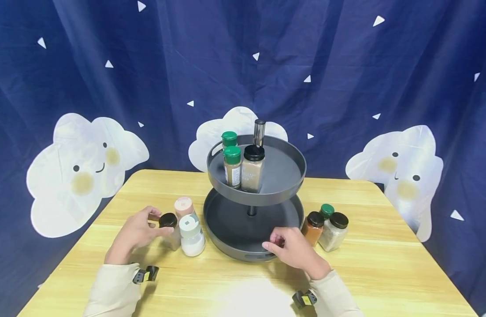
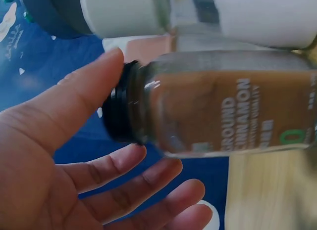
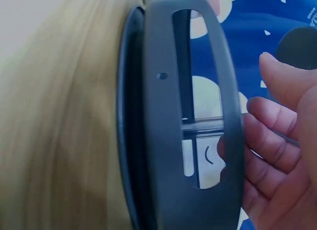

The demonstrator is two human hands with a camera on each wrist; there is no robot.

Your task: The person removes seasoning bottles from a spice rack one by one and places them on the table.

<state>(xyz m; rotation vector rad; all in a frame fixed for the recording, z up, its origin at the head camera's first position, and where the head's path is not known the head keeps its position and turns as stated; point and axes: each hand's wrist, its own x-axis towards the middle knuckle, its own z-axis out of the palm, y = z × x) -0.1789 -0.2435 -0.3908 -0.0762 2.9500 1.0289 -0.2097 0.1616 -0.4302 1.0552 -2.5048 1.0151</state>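
In the left wrist view, a ground cinnamon jar (image 2: pixel 193 109) with a black lid (image 2: pixel 121 104) lies between my left thumb and fingers. The thumb tip overlaps the lid's edge, and the other fingers are spread apart below it. My left hand (image 1: pixel 137 231) is at the left group of jars. On the right, my right hand (image 1: pixel 294 248) is at the front rim of the two-tier round tray's lower tier (image 1: pixel 235 253). Its fingers reach loosely over the rim, tips showing through the handle slot, and the thumb stands away from it.
Beside the cinnamon jar stand a white-lidded jar (image 1: pixel 192 240) and a pink-lidded jar (image 1: pixel 184 206). The upper tier (image 1: pixel 282 176) carries two green-capped bottles (image 1: pixel 232 169) and a black-lidded jar (image 1: pixel 252 171). Right of the tray are an orange-brown jar (image 1: pixel 313 231), a pale jar (image 1: pixel 333 233) and a green-capped bottle (image 1: pixel 327 210).
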